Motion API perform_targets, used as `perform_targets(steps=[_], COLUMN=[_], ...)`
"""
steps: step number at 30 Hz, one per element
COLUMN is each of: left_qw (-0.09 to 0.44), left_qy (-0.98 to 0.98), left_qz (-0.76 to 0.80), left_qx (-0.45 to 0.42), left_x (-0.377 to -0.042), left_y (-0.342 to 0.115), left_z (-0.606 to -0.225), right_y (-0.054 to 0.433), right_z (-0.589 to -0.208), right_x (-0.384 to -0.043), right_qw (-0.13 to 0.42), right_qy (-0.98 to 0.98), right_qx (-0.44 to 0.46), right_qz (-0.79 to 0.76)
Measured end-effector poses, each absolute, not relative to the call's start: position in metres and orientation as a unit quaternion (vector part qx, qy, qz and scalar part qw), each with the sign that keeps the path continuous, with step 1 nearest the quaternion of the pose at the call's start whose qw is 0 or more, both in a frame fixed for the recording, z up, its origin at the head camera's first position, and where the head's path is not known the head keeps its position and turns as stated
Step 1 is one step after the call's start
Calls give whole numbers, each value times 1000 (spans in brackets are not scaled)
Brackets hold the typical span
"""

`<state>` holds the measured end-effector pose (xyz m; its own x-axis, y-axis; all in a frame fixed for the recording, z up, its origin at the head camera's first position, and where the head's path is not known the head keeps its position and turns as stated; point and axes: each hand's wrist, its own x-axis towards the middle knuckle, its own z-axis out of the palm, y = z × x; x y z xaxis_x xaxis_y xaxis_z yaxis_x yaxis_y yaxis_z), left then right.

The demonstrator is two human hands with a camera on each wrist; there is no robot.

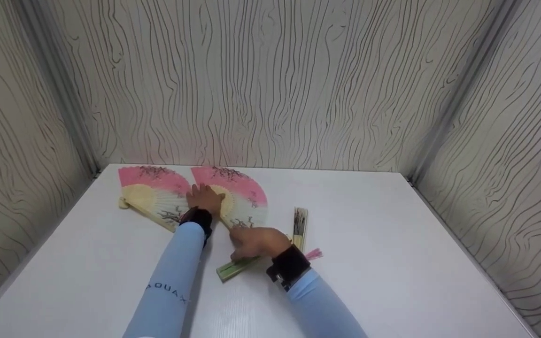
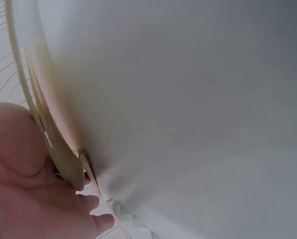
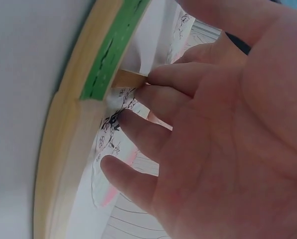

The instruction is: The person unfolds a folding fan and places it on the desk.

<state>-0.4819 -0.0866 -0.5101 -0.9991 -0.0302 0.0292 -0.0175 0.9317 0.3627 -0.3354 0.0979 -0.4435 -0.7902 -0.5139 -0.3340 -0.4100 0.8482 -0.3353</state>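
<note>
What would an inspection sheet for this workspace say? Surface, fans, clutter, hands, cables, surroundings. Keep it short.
Surface: white tabletop, fans lying on it.
Job's things: left open fan and right open fan, both pink and white; green folded fan, partly under the right hand; printed folded fan, partly hidden by the right wrist; pink tassel beside that wrist.
Clutter: nothing seen.
Left hand: at the right open fan's gathered stick end; grip unclear.
Right hand: fingers extended, at that fan's lower edge stick.
Cables: nothing seen.
Surroundings: wood-grain-patterned back wall, similar side walls.
</note>
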Motion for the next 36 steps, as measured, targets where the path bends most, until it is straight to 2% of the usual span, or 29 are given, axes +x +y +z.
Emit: perform_targets(steps=[9,15,21,27,31,36], left_qw=[-1,-33,-34,17,60,60], left_qy=[-981,-971,-941,-894,-873,-860], left_qz=[-193,-236,-335,-447,-485,-506], left_qx=[31,17,7,10,10,-11], left_x=[-483,-468,-455,-432,-408,-384], left_y=[-89,-99,-106,-98,-92,-90], left_z=[-505,-467,-432,-410,-401,-396], right_y=[98,103,133,173,197,219], right_z=[-446,-438,-414,-386,-372,-369], right_x=[-339,-342,-348,-350,-353,-356], right_qw=[199,196,185,104,41,-2], right_qy=[939,931,928,934,928,921], right_qx=[-251,-266,-255,-216,-223,-231], right_qz=[-123,-156,-199,-265,-295,-314])
